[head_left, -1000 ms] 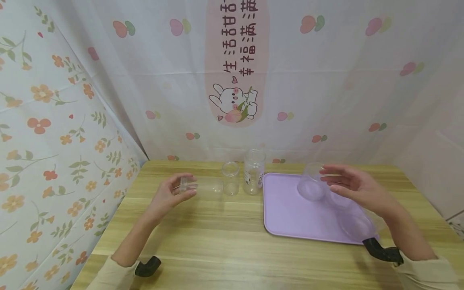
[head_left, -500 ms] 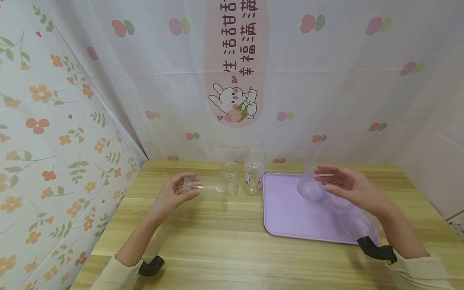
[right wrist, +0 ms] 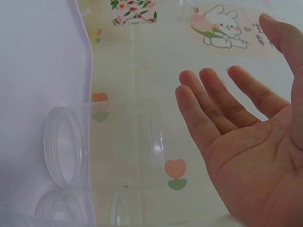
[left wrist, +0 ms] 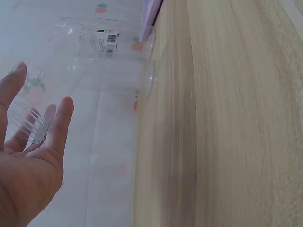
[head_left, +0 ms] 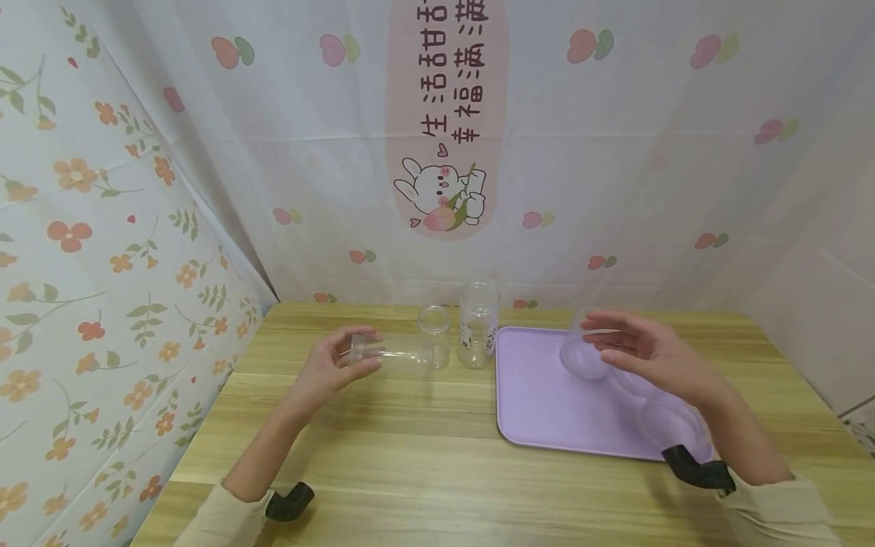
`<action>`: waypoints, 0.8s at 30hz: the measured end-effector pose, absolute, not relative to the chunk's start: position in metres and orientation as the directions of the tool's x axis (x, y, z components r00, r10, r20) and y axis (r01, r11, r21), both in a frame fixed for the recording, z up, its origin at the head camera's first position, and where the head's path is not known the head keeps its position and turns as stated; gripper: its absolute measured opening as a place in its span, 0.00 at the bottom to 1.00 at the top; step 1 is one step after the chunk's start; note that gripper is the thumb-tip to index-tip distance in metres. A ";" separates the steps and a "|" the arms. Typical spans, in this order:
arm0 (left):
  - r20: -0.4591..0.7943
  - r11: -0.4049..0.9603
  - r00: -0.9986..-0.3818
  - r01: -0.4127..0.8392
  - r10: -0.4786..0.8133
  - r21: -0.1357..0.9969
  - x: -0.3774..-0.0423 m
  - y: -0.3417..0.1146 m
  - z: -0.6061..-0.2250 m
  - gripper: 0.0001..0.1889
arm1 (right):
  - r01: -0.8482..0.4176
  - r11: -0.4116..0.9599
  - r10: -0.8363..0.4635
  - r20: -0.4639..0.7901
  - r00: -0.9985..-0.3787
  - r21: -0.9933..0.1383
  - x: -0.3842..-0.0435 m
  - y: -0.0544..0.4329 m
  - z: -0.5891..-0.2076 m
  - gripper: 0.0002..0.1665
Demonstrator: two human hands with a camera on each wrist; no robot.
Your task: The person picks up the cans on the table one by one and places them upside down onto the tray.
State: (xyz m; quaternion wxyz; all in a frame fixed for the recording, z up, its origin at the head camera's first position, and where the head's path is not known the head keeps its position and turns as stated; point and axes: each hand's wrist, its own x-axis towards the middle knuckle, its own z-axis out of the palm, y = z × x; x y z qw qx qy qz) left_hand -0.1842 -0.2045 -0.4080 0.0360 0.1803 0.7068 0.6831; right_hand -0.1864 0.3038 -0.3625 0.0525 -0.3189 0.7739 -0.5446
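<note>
My left hand (head_left: 324,372) holds a clear jar (head_left: 403,354) sideways above the table, thumb and fingers about its threaded mouth (left wrist: 28,124). The jar's base points right and overlaps a small clear jar (head_left: 434,323) that stands upright. Beside that one is a taller clear jar (head_left: 480,323) with a printed label. Over the lilac tray (head_left: 547,410), my right hand (head_left: 649,353) is raised with nothing in it, its fingers (right wrist: 215,97) apart and loosely bent. On the tray stand clear jars, one (head_left: 584,358) behind the right fingers, another (head_left: 670,424) near the right wrist.
The tray lies at the right of the wooden table (head_left: 424,471). A printed curtain (head_left: 328,175) hangs right behind the table, and a floral cloth (head_left: 89,289) borders the left side. Each wrist bears a black mount (head_left: 290,501).
The left hand has moved slightly right, bringing the held jar's base over the small standing jar in the head view. My right hand has drifted left over the tray.
</note>
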 end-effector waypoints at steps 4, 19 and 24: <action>0.195 0.006 -0.931 0.207 0.309 0.978 -0.184 -0.202 -0.408 0.26 | -0.445 0.190 -0.560 0.275 -0.782 -0.875 -0.188 0.299 -0.363 0.33; 0.190 0.019 -0.926 0.207 0.325 0.978 -0.185 -0.191 -0.406 0.26 | -0.448 0.185 -0.569 0.276 -0.774 -0.875 -0.190 0.290 -0.365 0.32; 0.200 -0.001 -0.919 0.213 0.339 0.977 -0.186 -0.188 -0.408 0.26 | -0.432 0.187 -0.565 0.264 -0.782 -0.882 -0.189 0.286 -0.364 0.32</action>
